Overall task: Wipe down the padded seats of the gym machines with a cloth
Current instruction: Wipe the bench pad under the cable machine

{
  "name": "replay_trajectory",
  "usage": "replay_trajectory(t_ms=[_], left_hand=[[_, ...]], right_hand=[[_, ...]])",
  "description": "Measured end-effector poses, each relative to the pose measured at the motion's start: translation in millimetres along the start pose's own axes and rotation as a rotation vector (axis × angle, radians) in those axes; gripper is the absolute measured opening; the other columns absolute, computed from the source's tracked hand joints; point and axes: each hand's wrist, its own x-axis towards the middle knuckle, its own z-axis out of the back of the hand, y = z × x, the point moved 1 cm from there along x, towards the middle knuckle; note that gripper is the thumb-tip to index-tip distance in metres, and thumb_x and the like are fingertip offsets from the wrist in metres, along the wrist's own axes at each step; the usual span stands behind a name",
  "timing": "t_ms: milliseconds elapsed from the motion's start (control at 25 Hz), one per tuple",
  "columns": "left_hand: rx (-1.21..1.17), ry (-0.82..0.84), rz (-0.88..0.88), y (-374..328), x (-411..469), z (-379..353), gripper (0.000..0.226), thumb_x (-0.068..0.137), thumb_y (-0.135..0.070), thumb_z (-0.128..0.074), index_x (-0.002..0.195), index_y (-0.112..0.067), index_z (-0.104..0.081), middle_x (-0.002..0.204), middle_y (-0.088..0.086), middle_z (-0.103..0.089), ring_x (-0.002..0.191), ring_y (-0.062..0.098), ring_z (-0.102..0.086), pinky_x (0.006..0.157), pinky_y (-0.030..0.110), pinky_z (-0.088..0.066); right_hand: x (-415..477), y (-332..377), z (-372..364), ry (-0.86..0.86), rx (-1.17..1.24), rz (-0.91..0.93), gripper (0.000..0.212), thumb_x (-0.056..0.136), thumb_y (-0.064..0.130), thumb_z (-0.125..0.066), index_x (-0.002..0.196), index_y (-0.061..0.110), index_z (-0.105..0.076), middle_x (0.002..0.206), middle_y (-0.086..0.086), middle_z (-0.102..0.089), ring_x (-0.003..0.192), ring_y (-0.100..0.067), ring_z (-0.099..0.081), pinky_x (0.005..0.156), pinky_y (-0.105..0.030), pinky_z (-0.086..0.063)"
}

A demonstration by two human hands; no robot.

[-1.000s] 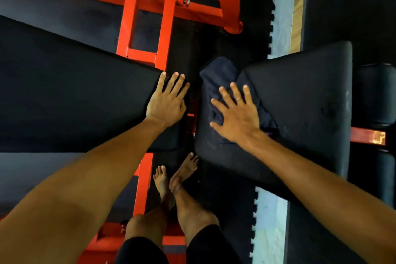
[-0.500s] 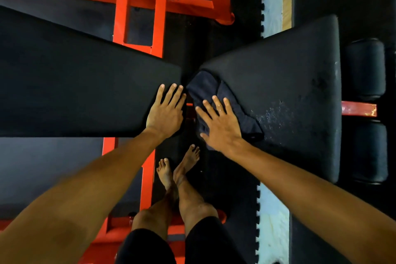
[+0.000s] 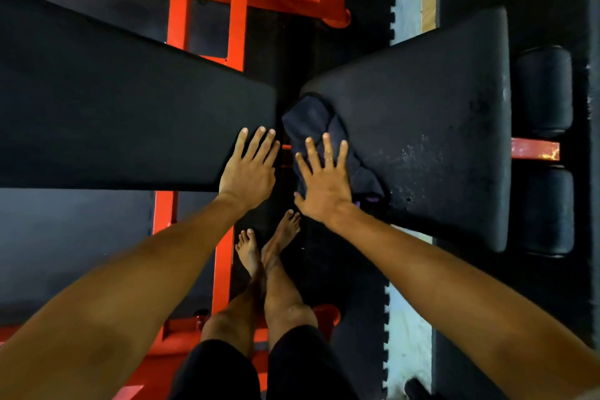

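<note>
The right hand (image 3: 324,183) lies flat with fingers spread, pressing a dark cloth (image 3: 319,127) onto the narrow end of the padded seat (image 3: 431,127). The left hand (image 3: 248,170) rests flat, fingers straight and holding nothing, on the corner of the long bench pad (image 3: 130,120) beside it, above an orange frame (image 3: 207,6).

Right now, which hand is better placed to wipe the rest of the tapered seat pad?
The right hand: it presses the cloth flat on that seat pad, beside pale specks. The left hand rests on the long pad with no cloth.
</note>
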Motion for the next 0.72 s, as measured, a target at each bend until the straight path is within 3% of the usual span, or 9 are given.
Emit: replay_trajectory(t_ms=[160,400,560,720], left_hand=[[0.006,-0.011,-0.010,-0.9,-1.2,-1.6,0.063,0.104,-0.040,-0.028,0.160,-0.011,-0.020,0.169,0.011,-0.009,0.156,0.031,-0.003,0.124,0.056,-0.001],[0.014,-0.013,-0.012,-0.6,-0.2,1.6,0.064,0.104,-0.040,-0.024,0.161,-0.011,-0.020,0.169,0.013,-0.007,0.156,0.033,-0.001,0.123,0.058,-0.001],[0.010,-0.022,-0.005,-3.4,0.9,3.5,0.065,0.102,-0.040,-0.027,0.159,-0.010,-0.023,0.169,0.013,-0.010,0.156,0.033,-0.003,0.123,0.059,-0.001],[0.001,-0.046,0.005,-2.2,2.1,-2.0,0.064,0.102,-0.041,-0.029,0.159,-0.011,-0.026,0.169,0.012,-0.013,0.156,0.031,-0.006,0.124,0.057,-0.003]], right_hand=[[-23.1,-10.1,-10.5,0.009,-0.032,0.151,0.083,0.099,0.060,-0.041,0.164,0.027,-0.001,0.169,-0.009,0.019,0.152,-0.046,0.021,0.120,-0.069,0.004],[-62.6,-74.2,-15.6,-0.010,-0.101,0.062,0.097,0.092,0.071,-0.048,0.163,0.032,0.005,0.170,-0.007,0.018,0.151,-0.047,0.022,0.119,-0.068,0.003],[-40.3,-35.7,-14.4,-0.022,-0.159,0.087,0.087,0.100,0.054,-0.049,0.163,0.028,0.004,0.169,-0.014,0.016,0.151,-0.051,0.017,0.120,-0.069,0.005],[3.6,26.8,-10.0,0.013,-0.245,0.175,0.068,0.106,0.047,-0.039,0.164,0.028,-0.009,0.171,-0.007,0.006,0.153,-0.045,0.016,0.121,-0.067,0.004]])
